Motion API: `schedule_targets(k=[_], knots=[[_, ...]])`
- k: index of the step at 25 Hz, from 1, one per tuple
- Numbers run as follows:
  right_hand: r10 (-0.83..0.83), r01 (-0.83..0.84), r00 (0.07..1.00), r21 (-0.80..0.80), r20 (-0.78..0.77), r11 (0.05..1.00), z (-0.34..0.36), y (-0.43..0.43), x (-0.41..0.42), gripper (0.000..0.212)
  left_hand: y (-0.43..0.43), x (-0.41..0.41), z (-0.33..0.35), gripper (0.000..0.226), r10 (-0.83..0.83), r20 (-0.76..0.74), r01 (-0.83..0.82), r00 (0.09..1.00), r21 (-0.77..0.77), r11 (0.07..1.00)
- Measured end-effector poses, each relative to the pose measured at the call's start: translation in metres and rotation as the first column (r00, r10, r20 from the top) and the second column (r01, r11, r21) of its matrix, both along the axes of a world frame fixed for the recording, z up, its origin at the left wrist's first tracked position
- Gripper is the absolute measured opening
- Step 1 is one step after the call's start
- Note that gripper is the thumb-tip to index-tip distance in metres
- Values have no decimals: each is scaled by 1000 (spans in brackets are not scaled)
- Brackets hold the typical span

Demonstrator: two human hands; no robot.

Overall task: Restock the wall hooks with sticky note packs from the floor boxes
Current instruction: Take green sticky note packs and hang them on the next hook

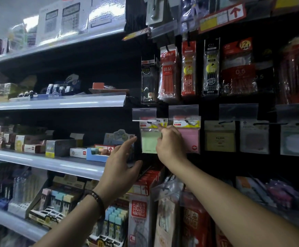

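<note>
Step in hand: hanging a pack on a hook. The green sticky note pack (150, 142) is up at the leftmost hook of the row, its card header tucked just under the clear price-tag holder (144, 114). Whether the hook has passed through the header hole cannot be told.

Right hand (170, 146): fingers curled on the pack's right edge, pinching it, index finger lifted toward the header. Left hand (121, 161): spread and holding nothing, just left of the pack and not touching it.

Next move, as I judge it: seat the header fully toward the far end of the hook, then let go. It calls for a level header and a straight push (the left hand is placed to steady the loose lower edge).

Edges and room:
- Right: pink pack (189, 139) hangs just beside, behind the right hand's knuckles; little slack there.
- Left: the shelf end (98, 169) and blue tray (96, 155) sit near the left hand.
- Above: pen packs (168, 72) hang clear of the tag holder.
- Below: red packs (146, 183) jut toward the near side under both wrists, so withdrawing should go straight back.

Floor boxes not in view.
</note>
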State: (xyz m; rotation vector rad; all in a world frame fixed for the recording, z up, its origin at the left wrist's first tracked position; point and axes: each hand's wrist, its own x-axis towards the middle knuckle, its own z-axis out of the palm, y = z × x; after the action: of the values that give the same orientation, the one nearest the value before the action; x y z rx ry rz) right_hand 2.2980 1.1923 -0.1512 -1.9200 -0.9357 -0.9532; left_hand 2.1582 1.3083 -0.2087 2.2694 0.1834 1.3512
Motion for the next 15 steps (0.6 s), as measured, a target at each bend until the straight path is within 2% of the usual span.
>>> schedule_targets(k=[3,6,11,15], knots=[[-179,186,982,-265,51,946,19,-1,-1,46,-10,-5,-2,68,0,-13,0,1000,-2,1000],[-222,235,972,-361,77,903,25,-7,-17,30,-19,-14,-5,61,-29,-29,28,999,-12,1000],[-14,28,998,-257,57,966,-8,-44,-38,23,-31,-44,-30,44,-45,-58,44,997,-6,999],[163,-150,982,-130,96,980,-80,-99,-56,11,-50,-69,-92,26,-72,-94,63,993,-90,994]])
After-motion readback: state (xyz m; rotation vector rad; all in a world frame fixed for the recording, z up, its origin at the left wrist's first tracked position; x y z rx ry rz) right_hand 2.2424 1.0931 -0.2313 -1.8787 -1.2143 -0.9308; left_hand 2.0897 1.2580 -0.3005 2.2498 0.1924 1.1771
